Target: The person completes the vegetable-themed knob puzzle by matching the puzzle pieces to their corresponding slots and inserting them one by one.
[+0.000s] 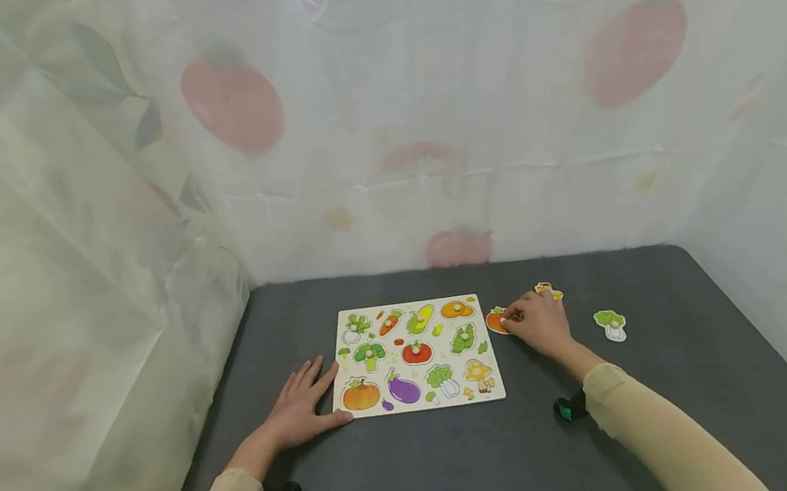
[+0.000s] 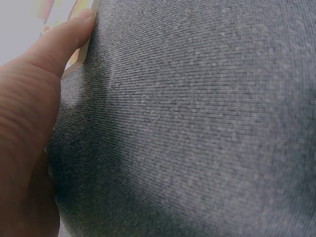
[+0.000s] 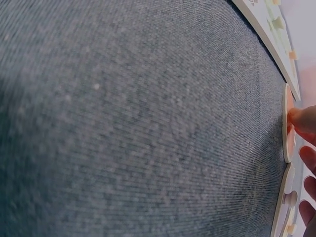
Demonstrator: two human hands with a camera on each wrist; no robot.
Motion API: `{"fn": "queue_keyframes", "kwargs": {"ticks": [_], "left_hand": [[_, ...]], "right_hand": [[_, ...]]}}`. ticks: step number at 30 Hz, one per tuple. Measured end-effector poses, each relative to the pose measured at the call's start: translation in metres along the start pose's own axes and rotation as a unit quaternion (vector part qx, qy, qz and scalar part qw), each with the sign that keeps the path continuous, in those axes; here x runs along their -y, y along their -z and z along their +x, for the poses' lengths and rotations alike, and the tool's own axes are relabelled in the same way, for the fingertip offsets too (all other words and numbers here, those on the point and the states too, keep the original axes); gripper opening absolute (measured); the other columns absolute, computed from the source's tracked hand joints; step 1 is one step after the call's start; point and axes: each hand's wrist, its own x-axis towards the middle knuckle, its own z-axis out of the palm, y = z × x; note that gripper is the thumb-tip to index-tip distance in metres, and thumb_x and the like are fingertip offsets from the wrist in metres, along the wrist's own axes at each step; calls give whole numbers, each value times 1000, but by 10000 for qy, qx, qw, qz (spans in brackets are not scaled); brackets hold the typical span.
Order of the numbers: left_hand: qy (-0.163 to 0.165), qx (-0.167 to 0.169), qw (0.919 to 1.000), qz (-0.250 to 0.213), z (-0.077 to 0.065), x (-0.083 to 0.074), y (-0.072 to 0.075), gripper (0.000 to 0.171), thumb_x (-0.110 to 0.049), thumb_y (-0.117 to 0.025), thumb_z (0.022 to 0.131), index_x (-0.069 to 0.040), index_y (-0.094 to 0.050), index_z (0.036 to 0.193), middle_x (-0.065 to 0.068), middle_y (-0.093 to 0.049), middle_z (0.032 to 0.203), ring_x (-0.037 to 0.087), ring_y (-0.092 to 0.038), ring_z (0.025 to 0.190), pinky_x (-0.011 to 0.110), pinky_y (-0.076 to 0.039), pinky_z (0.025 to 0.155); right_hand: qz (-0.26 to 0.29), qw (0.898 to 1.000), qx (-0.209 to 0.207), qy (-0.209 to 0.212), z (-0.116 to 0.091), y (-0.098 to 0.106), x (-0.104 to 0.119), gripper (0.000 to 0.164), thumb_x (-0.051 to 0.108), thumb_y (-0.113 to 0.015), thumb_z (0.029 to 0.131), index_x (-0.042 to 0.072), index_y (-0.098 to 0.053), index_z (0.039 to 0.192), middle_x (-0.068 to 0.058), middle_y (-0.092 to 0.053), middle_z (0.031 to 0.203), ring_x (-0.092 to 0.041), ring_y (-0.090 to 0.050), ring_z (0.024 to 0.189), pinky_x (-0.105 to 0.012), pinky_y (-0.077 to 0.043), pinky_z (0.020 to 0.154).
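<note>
A white vegetable peg puzzle board (image 1: 414, 399) lies on the dark table. My left hand (image 1: 300, 407) rests at its left edge, fingers spread, with the thumb (image 2: 74, 32) over the near left corner. Just right of the board, my right hand (image 1: 541, 324) pinches an orange puzzle piece (image 1: 496, 322) between thumb and fingertips. That piece (image 3: 288, 143) lies low at the cloth in the right wrist view, partly covered by the thumb. Beyond the hand, a yellow puzzle piece (image 1: 555, 295) is partly hidden by the fingers.
A green-and-white leafy vegetable piece (image 1: 610, 325) lies on the table right of my right hand. Dark cloth covers the table (image 1: 453, 470). Pale printed curtains hang behind (image 1: 362, 233) and along both sides.
</note>
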Motion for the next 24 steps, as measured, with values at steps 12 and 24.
{"fn": "queue_keyframes", "kwargs": {"ticks": [12, 24], "left_hand": [[43, 172, 9998, -93, 1, -1, 4, 104, -69, -71, 84, -15, -30, 163, 20, -17, 168, 45, -10, 154, 65, -7, 121], [43, 197, 9998, 21, 1, 0, 5, 106, -71, -70, 84, -15, -29, 163, 21, -17, 168, 45, -11, 154, 65, -8, 121]], "right_hand": [[-89, 9996, -159, 212, 0, -4, -2, 16, 26, -80, 89, 11, -81, 93, -11, -69, 102, -34, -53, 99, -57, -43, 87], [77, 9990, -336, 275, 1, 2, 0, 19, 29, -79, 91, 10, -81, 96, -12, -68, 106, -37, -54, 105, -60, -42, 91]]}}
